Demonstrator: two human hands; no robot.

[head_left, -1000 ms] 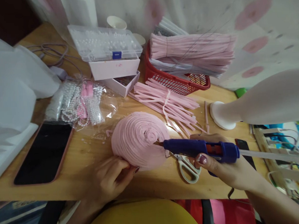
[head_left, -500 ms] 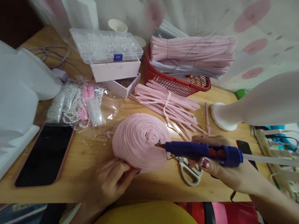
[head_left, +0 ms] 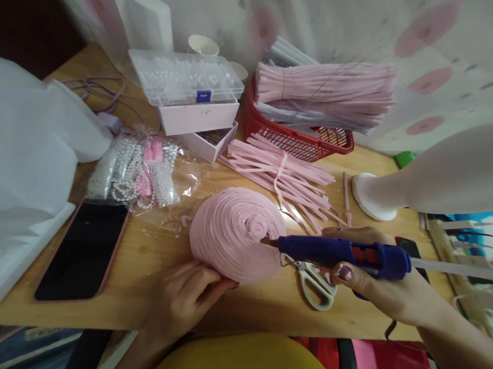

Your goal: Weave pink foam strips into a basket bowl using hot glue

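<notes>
A pink dome coiled from fuzzy pipe cleaners (head_left: 228, 235) rests on the wooden table, its spiral centre facing up. My left hand (head_left: 190, 293) pinches its lower left rim between thumb and fingers. In my right hand (head_left: 373, 280) is a blue hot glue gun (head_left: 342, 254) with a long glue stick out of its back. The gun's nozzle is at the coils just below the spiral centre; whether it touches, I cannot tell. White-handled scissors (head_left: 317, 286) lie beneath the gun, partly covered. Behind the dome lies a tied bundle of pink pipe cleaners (head_left: 279, 174).
A red basket (head_left: 302, 145) full of pipe cleaners stands at the back. Left of it are a clear bead box (head_left: 185, 79) and bagged pearl strings (head_left: 141, 171). A phone (head_left: 83, 250) lies at the left. A white foam form (head_left: 438, 173) stands at the right.
The whole view has shifted slightly, so things appear a little further right. Relative to the dome, the glue gun's nozzle is slightly lower. Both hands keep their holds.
</notes>
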